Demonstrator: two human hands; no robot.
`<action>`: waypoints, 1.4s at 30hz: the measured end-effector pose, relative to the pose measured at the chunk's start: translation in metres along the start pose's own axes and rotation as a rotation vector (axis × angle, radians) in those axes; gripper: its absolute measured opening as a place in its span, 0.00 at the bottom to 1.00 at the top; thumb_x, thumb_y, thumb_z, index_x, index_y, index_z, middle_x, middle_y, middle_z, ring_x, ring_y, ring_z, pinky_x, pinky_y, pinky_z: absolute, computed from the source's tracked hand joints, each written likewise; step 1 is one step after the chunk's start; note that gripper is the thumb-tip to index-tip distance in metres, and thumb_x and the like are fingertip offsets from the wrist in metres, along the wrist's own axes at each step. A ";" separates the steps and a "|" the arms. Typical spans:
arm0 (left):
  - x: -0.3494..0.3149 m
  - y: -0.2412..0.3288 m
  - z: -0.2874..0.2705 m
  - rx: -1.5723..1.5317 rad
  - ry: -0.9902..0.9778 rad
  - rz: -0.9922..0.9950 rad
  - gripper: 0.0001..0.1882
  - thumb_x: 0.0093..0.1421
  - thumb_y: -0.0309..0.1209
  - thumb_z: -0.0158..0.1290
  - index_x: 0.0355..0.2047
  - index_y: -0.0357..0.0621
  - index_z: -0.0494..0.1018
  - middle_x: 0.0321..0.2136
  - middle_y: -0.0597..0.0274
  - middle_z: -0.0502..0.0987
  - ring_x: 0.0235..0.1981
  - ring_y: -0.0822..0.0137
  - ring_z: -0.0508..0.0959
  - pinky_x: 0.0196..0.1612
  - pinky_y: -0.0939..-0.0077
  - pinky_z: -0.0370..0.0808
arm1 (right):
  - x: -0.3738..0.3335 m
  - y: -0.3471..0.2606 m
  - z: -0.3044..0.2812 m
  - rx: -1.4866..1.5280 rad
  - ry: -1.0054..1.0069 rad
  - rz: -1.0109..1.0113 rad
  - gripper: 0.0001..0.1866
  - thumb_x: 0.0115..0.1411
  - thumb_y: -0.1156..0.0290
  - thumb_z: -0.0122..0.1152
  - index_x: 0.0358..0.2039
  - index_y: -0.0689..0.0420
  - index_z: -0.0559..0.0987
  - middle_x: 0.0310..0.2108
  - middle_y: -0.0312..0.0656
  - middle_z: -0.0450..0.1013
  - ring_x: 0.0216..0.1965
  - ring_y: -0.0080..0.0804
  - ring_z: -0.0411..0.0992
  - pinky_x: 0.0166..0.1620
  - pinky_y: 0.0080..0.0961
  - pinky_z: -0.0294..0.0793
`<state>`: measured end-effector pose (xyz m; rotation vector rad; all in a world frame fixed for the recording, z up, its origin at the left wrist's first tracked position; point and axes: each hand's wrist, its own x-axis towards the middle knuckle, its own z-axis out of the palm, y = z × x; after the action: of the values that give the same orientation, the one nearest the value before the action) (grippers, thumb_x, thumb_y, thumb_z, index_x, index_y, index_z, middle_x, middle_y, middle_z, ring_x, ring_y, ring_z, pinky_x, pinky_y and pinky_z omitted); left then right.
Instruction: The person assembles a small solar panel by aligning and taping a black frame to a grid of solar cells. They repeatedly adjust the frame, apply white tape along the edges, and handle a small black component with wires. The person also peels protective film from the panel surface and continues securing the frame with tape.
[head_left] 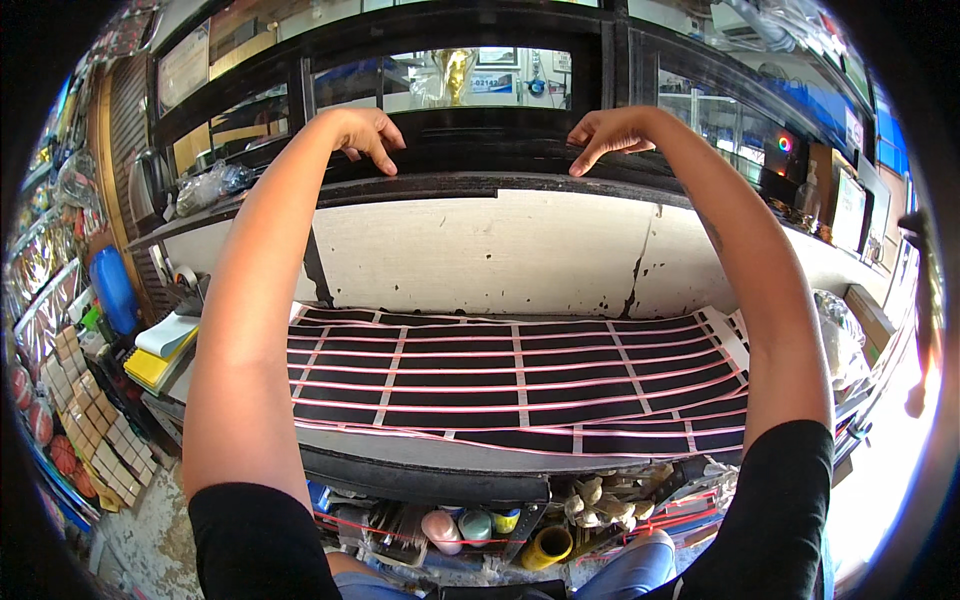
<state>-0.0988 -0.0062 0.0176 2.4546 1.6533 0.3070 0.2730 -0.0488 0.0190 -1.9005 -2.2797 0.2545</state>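
Both my arms reach forward at about the same height. My left hand is over the black ledge, its thumb and fingers apart and nothing visible between them. Across from it, my right hand hangs above the same ledge, also open, thumb pointing down and inward. Whether the fingertips touch the dark frame behind the ledge, I cannot tell. Below lie black sheets crossed by pink and white lines, overlapping on the grey bench. My forearms cover parts of their left and right ends.
A glass-fronted cabinet with a gold trophy stands behind the ledge. Left are a yellow notepad, a blue object and crumpled plastic. Beneath the bench sit a yellow tube and several containers. A plastic bag is at right.
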 end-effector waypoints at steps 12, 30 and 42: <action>-0.014 -0.043 -0.010 0.018 -0.030 -0.133 0.39 0.47 0.43 0.72 0.60 0.57 0.71 0.63 0.57 0.67 0.66 0.55 0.62 0.62 0.50 0.62 | -0.005 -0.008 -0.005 -0.065 -0.025 -0.068 0.53 0.41 0.57 0.81 0.64 0.66 0.64 0.60 0.54 0.65 0.64 0.43 0.61 0.64 0.39 0.58; -0.028 -0.091 -0.003 -0.214 0.086 -0.002 0.32 0.50 0.47 0.69 0.54 0.49 0.77 0.55 0.54 0.75 0.59 0.59 0.68 0.61 0.62 0.62 | -0.020 -0.002 -0.015 -0.048 -0.072 -0.059 0.54 0.43 0.53 0.80 0.64 0.65 0.63 0.67 0.51 0.59 0.68 0.45 0.56 0.67 0.42 0.58; -0.039 -0.088 -0.007 -0.246 -0.030 -0.149 0.25 0.59 0.27 0.59 0.58 0.45 0.73 0.55 0.52 0.75 0.56 0.61 0.72 0.60 0.58 0.65 | -0.037 0.004 -0.024 -0.343 -0.115 0.044 0.42 0.43 0.47 0.78 0.57 0.54 0.76 0.56 0.42 0.73 0.59 0.40 0.68 0.61 0.43 0.64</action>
<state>-0.1934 -0.0090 -0.0004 2.1361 1.6648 0.4223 0.2887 -0.0836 0.0409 -2.1468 -2.4920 -0.0274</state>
